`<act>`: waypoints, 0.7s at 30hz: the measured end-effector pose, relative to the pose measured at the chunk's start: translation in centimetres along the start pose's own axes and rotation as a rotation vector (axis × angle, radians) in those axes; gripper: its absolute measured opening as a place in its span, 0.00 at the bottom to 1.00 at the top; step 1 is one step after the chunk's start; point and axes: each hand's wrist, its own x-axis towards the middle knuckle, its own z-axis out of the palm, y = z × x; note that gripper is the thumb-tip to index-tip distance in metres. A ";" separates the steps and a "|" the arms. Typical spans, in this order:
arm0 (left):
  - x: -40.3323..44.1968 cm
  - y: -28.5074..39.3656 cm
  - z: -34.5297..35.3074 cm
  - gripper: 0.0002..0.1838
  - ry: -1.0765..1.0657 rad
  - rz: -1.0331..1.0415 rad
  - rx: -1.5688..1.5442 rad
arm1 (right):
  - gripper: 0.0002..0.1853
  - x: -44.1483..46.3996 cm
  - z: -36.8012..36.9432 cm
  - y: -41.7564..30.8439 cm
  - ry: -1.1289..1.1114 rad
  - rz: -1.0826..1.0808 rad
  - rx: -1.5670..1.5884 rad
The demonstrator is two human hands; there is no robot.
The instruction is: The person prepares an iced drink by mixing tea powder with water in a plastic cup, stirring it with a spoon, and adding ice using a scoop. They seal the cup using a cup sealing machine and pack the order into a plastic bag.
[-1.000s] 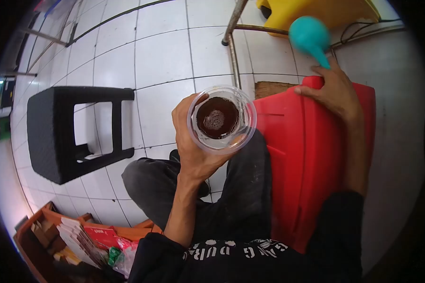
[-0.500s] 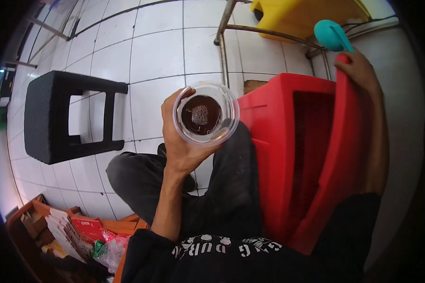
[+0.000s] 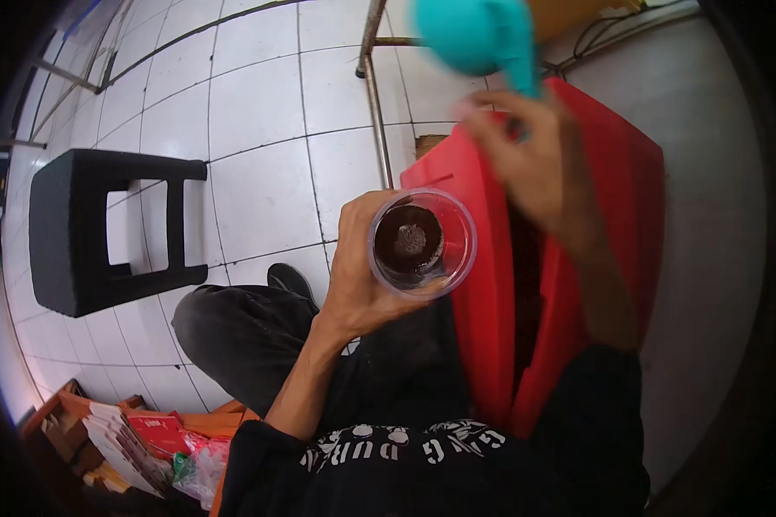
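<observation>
My left hand (image 3: 353,276) is wrapped round a clear plastic cup (image 3: 457,231) that contains a dark brown drink (image 3: 409,239) with bubbles in its middle. In my right hand (image 3: 539,159), blurred by motion, is the handle of a teal dipper (image 3: 466,34), whose round bowl points away from me near the top of the view. That hand is above a red cooler box (image 3: 478,327), to the right of the cup. The cooler's lid (image 3: 625,172) leans over it, leaving a dark narrow gap; the inside is hidden.
A black plastic stool (image 3: 69,233) is on the white tiled floor (image 3: 254,172) at left. Metal legs (image 3: 375,112) of a stand rise beyond the cooler. An orange-brown wooden box (image 3: 224,422) with papers and plastic bags sits at lower left. A wall (image 3: 707,258) borders the right side.
My right hand has let go of the lid and moved left with the dipper. The lid has swung down towards the cooler. The cup has shifted slightly right and nearer to me.
</observation>
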 end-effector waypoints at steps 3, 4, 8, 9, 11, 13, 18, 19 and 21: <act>-0.5 0.2 0.8 0.45 -0.036 -0.012 -0.029 | 0.22 -1.8 2.1 -3.4 -0.135 0.016 0.041; -0.7 0.2 1.0 0.46 -0.028 -0.031 -0.076 | 0.21 -2.2 2.6 -3.6 -0.187 0.004 -0.003; -1.1 -0.2 1.3 0.47 -0.034 -0.041 -0.090 | 0.19 -3.1 2.6 -2.8 -0.218 0.066 0.020; -1.2 -0.1 1.3 0.47 -0.034 -0.063 -0.110 | 0.20 -3.5 2.4 -2.2 -0.211 0.105 0.054; -1.3 -0.1 1.4 0.47 -0.039 -0.083 -0.128 | 0.20 -4.4 2.0 -1.0 -0.200 0.147 0.089; -1.3 -0.4 1.3 0.47 -0.080 -0.021 -0.064 | 0.23 -5.4 1.5 0.2 -0.209 0.219 0.107; -0.9 -0.1 0.7 0.49 -0.008 0.061 -0.118 | 0.34 -8.1 -0.3 4.1 0.024 0.345 -0.181; -0.7 -0.1 0.4 0.49 0.002 0.094 -0.067 | 0.40 -9.0 -0.8 4.7 0.149 0.376 -0.328; -0.5 -0.4 0.0 0.50 0.033 0.098 -0.037 | 0.51 -12.2 -0.6 5.7 0.107 0.515 -0.284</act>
